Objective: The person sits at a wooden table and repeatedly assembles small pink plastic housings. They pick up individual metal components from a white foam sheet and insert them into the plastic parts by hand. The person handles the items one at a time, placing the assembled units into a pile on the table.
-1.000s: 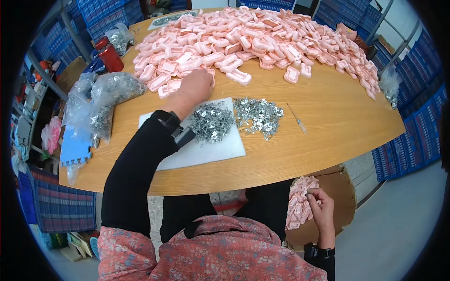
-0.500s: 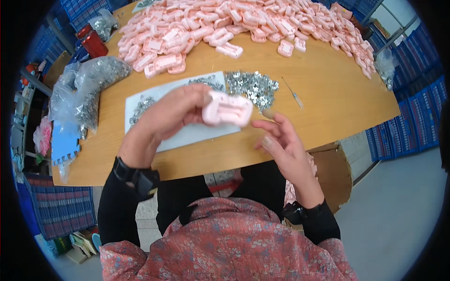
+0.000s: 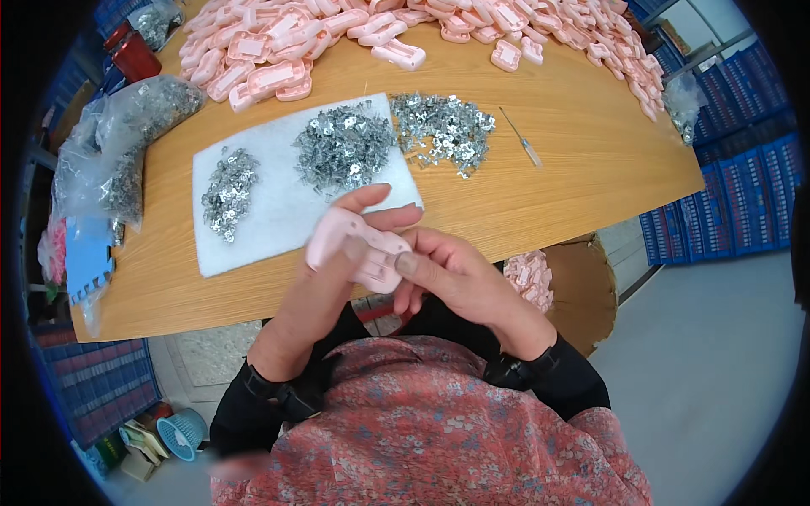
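A pink plastic housing (image 3: pixel 336 232) with rounded ends and a recessed middle is held between both hands, close to my body at the table's near edge. My left hand (image 3: pixel 325 274) grips its left end, the thumb across its face and some fingers stretched past the far side. At its right end, my right hand (image 3: pixel 451 274) pinches the housing between thumb and fingers. Beyond the hands, a white foam sheet (image 3: pixel 278 173) carries two heaps of small silvery metal clips (image 3: pixel 346 148). More metal pieces (image 3: pixel 447 126) lie on the bare wood to the right of the sheet.
A big pile of pink housings (image 3: pixel 278 42) covers the table's far side. A thin screwdriver (image 3: pixel 521 139) lies at the right. Plastic bags of metal parts (image 3: pixel 126 156) and a red jar (image 3: pixel 135 57) stand left. Below the table's right edge is a cardboard box (image 3: pixel 591 291) of pink parts.
Both hands have drawn nearer to my body with the housing. My right hand, apart from it before, now grips its right end. The foam sheet shows more fully.
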`<state>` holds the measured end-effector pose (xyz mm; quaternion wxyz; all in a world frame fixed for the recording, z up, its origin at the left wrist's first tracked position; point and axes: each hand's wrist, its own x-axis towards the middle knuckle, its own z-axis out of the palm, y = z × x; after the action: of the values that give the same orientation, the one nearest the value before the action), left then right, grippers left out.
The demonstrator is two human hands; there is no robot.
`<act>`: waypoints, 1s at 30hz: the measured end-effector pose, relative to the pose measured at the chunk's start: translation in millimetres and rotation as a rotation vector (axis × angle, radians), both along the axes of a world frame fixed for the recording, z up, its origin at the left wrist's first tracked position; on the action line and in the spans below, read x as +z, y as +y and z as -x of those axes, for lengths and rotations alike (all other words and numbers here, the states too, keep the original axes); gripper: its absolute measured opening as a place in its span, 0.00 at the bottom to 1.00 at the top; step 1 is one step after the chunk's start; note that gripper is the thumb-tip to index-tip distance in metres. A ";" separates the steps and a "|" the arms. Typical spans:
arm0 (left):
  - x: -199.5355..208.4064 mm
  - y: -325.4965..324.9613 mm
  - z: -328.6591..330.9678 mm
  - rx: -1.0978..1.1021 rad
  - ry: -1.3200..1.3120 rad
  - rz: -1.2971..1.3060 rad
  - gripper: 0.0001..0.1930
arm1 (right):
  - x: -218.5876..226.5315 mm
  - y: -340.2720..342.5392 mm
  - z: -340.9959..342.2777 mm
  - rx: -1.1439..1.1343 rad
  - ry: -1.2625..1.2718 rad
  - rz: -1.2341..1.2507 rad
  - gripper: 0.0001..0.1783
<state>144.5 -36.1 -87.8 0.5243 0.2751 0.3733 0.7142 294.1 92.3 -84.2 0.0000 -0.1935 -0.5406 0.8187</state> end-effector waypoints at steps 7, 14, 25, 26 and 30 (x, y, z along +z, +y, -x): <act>-17.6 1.2 25.7 0.182 -0.216 0.053 0.18 | -13.5 71.3 18.6 -0.369 -0.013 -1.527 0.07; -12.5 0.8 21.6 0.140 -0.254 0.173 0.19 | -21.3 91.7 42.4 -0.194 0.139 -1.868 0.07; -10.2 29.1 7.2 0.162 -0.243 0.292 0.18 | -1.1 38.5 34.3 -0.308 0.284 -1.444 0.11; -11.9 30.3 6.1 0.170 -0.233 0.289 0.18 | -0.3 36.3 34.4 -0.295 0.310 -1.480 0.11; -16.3 27.2 7.0 0.154 -0.179 0.301 0.18 | 0.6 31.4 33.3 -0.208 0.452 -1.657 0.13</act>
<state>137.5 -9.0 -104.1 0.5344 0.0994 0.4477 0.7100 260.8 123.7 -83.6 0.3236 -0.0121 -0.9297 0.1753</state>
